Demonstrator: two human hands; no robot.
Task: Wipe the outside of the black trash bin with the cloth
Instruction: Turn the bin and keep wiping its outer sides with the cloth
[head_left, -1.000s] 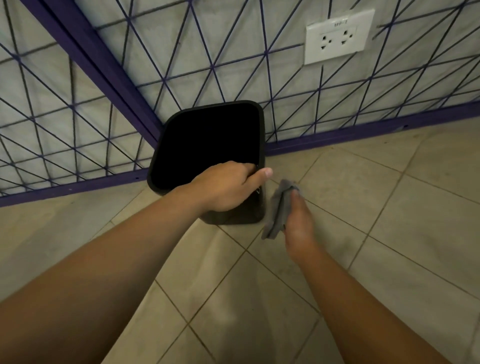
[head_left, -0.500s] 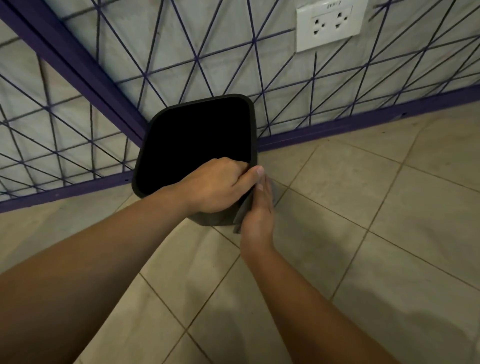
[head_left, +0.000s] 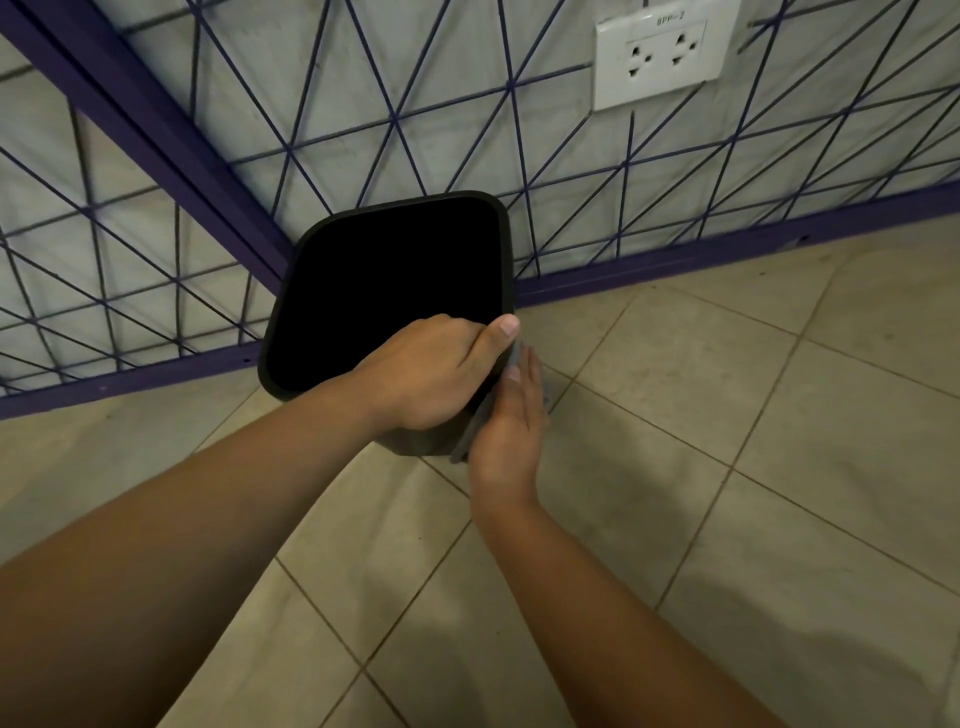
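Since a second ago, her right hand (head_left: 511, 415) has carried the grey cloth (head_left: 475, 431) against the black trash bin (head_left: 384, 291), fingers flat, pressing. Left hand (head_left: 431, 374) clenches the rim beside it. Wiping looks barely begun; the other sides remain.

One black trash bin (head_left: 384, 291) stands on the tiled floor (head_left: 727, 467), in the corner where two walls meet. Two hands are at the bin: one left hand (head_left: 431, 374) on its near rim and one right hand (head_left: 511, 431) against its right side. One grey cloth (head_left: 480, 421) lies between the right hand and the bin's side. One white wall socket plate (head_left: 662, 57) sits above and to the right of the bin, with two outlets on it. One purple baseboard strip (head_left: 727, 244) runs behind the bin along each wall, two in all.
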